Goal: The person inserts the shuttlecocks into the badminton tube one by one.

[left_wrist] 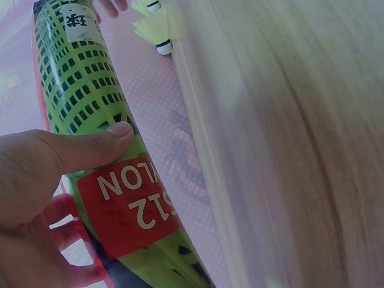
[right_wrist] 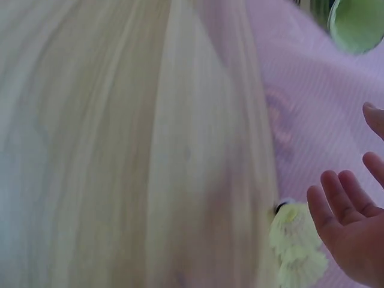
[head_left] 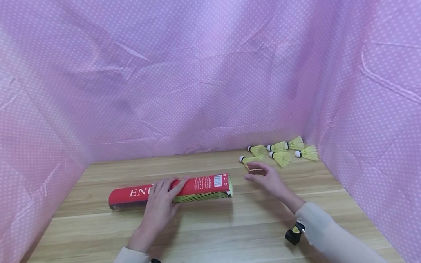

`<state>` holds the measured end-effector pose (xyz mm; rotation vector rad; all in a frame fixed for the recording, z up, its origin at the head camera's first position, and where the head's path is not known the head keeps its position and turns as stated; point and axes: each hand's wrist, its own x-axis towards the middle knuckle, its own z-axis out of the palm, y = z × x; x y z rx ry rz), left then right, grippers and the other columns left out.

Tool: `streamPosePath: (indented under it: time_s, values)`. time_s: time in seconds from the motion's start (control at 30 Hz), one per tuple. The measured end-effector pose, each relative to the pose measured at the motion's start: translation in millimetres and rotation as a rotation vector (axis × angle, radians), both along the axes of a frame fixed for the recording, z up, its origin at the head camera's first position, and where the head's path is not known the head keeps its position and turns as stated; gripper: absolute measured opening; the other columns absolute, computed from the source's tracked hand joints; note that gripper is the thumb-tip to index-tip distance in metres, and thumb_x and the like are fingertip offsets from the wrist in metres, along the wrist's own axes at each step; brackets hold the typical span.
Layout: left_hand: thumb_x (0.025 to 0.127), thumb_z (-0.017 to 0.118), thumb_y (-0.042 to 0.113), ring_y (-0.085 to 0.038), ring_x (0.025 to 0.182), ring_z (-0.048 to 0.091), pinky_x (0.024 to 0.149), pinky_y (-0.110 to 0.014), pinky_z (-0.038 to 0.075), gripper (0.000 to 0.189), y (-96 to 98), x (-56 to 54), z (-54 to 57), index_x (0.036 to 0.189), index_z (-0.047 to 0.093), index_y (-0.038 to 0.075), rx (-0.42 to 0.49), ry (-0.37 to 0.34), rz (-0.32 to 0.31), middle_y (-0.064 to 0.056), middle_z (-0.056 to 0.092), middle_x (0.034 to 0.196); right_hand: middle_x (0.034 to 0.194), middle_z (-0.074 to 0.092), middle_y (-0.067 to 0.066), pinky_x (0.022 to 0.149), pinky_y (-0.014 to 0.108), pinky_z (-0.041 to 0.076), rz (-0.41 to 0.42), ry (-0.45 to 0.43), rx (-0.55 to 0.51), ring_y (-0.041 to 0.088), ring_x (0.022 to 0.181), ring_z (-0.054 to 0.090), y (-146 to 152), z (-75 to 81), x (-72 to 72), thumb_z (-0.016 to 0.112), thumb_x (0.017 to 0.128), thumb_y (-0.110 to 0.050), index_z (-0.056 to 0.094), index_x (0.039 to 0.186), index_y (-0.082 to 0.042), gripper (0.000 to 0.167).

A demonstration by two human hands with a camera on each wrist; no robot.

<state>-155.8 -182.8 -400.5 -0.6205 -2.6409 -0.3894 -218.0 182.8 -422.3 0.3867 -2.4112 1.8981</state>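
A red shuttlecock tube (head_left: 202,186) lies on its side in the head view. My left hand (head_left: 160,200) grips it around the middle; in the left wrist view the thumb (left_wrist: 99,147) presses on its clear side, through which green netted shuttlecock skirts show. In the head view my right hand (head_left: 267,180) is just in front of a yellow shuttlecock (head_left: 248,160) with a white cork, partly overlapping it. From the right wrist view, the right hand (right_wrist: 354,234) holds nothing, its fingers loosely extended.
Several more yellow shuttlecocks (head_left: 280,158) lie grouped at the back right of the wooden table (head_left: 208,233). Pink dotted cloth (head_left: 194,89) rises behind the table and along both sides.
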Motion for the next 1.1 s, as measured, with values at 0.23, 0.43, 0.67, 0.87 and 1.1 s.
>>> streamPosePath:
  time_s: [0.23, 0.43, 0.67, 0.87, 1.1]
  values:
    - [0.066, 0.093, 0.005, -0.037, 0.125, 0.048, 0.112, -0.061, 0.028, 0.098, -0.1, -0.8, -0.2, 0.15, 0.05, 0.027, 0.005, 0.01, -0.014, -0.015, 0.054, 0.137, 0.142, 0.048, 0.026, 0.099, 0.043, 0.051, -0.119, -0.039, -0.002, 0.046, 0.128, 0.049, 11, -12.3, -14.8, 0.079, 0.088, -0.012, 0.052, 0.139, 0.005, 0.06]
    - [0.066, 0.094, 0.005, -0.036, 0.125, 0.048, 0.112, -0.06, 0.028, 0.098, 0.5, -1.5, 0.0, 0.15, 0.05, 0.027, 0.007, 0.008, -0.019, -0.015, 0.054, 0.137, 0.15, 0.041, 0.021, 0.104, 0.053, 0.045, -0.177, -0.066, 0.03, 0.045, 0.135, 0.042, 14, -16.7, -25.8, 0.08, 0.087, -0.018, 0.047, 0.145, 0.0, 0.069]
    - [0.066, 0.094, 0.007, -0.036, 0.125, 0.048, 0.112, -0.059, 0.031, 0.096, 2.0, -2.5, -0.4, 0.149, 0.051, 0.026, 0.0, 0.009, -0.022, -0.015, 0.055, 0.137, 0.15, 0.041, 0.021, 0.107, 0.057, 0.041, -0.211, -0.018, 0.151, 0.045, 0.134, 0.041, 15, -22.0, -38.0, 0.082, 0.086, -0.024, 0.047, 0.145, -0.002, 0.071]
    - [0.068, 0.094, 0.009, -0.035, 0.126, 0.048, 0.112, -0.062, 0.029, 0.093, 2.2, -0.3, -0.2, 0.149, 0.052, 0.026, 0.016, -0.018, -0.017, -0.012, 0.054, 0.138, 0.149, 0.041, 0.025, 0.107, 0.058, 0.04, -0.227, 0.013, 0.215, 0.048, 0.13, 0.044, 9, -23.4, -46.4, 0.084, 0.084, -0.022, 0.046, 0.145, -0.001, 0.075]
    - [0.068, 0.094, 0.01, -0.035, 0.125, 0.048, 0.112, -0.059, 0.03, 0.095, 2.3, -0.5, 2.4, 0.15, 0.051, 0.027, 0.002, -0.008, -0.016, -0.013, 0.054, 0.137, 0.148, 0.038, 0.026, 0.105, 0.057, 0.041, -0.276, 0.02, 0.249, 0.046, 0.128, 0.043, 2, -22.1, -54.4, 0.085, 0.081, -0.018, 0.044, 0.147, -0.001, 0.079]
